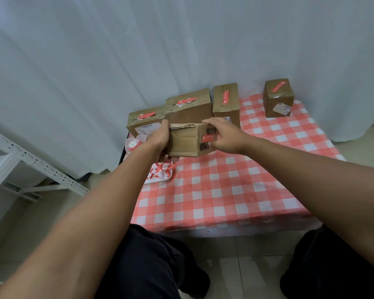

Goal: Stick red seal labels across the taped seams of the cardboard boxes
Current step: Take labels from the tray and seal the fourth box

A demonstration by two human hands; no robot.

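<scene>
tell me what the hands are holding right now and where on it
The left hand grips the cardboard box by its left end, lifted off the checked tablecloth. The right hand touches its right end, fingers at the red seal label.

A low table under a red-and-white checked cloth (225,190) carries four sealed cardboard boxes: three clustered at the back left (144,123) (189,108) (226,104), one apart at the back right (279,98). A label roll (134,143) and a white tray (160,174) of label scraps lie near its left edge.

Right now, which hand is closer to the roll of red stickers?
Left. The left hand grips the near-left end of the held box, right beside the label roll. The right hand is at the box's far end, farther away.
</scene>
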